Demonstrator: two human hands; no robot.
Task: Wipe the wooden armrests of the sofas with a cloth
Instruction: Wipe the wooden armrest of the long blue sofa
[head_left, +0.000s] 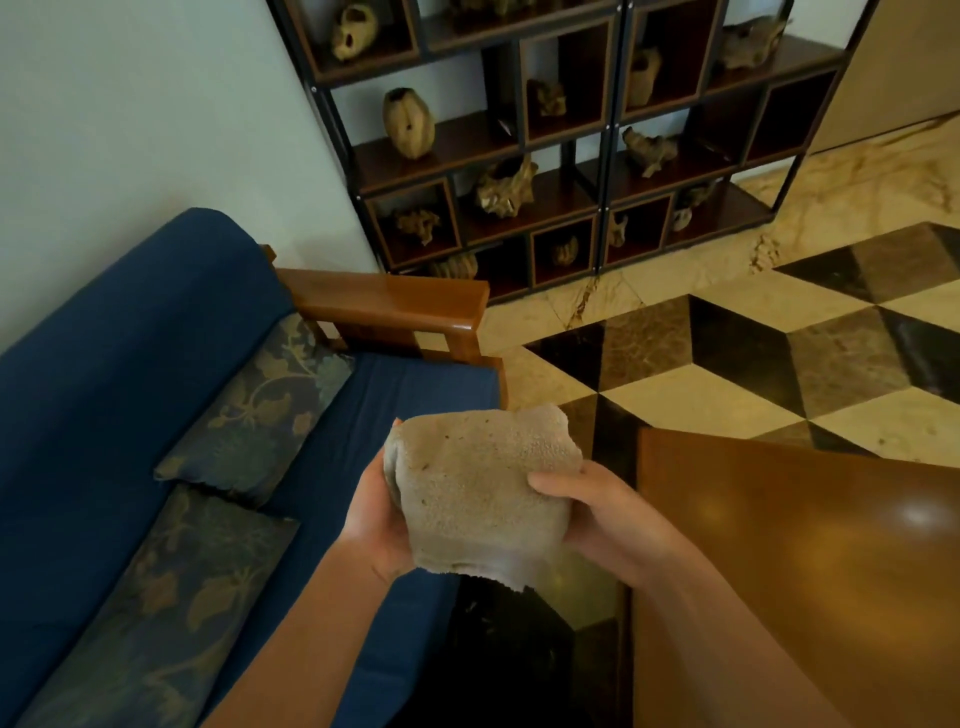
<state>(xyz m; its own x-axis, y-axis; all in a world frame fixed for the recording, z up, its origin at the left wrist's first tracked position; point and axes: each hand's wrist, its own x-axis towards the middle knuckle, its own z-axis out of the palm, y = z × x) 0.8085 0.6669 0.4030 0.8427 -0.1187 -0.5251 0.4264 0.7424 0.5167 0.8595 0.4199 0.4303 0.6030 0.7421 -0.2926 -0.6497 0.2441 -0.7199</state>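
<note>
A folded beige cloth (478, 488) is held in front of me between both hands. My left hand (374, 525) grips its left edge from below, and my right hand (602, 514) pinches its right edge with the thumb on top. The cloth hangs over the front edge of a blue sofa (130, 374). The sofa's wooden armrest (395, 304) lies beyond the cloth, at the sofa's far end, glossy brown and apart from both hands.
Two patterned cushions (260, 405) lean on the sofa's backrest. A polished wooden table (810, 571) stands at my right. A dark display shelf (561, 145) with carved wood pieces stands against the wall behind the armrest. Chequered marble floor (753, 353) spreads to the right.
</note>
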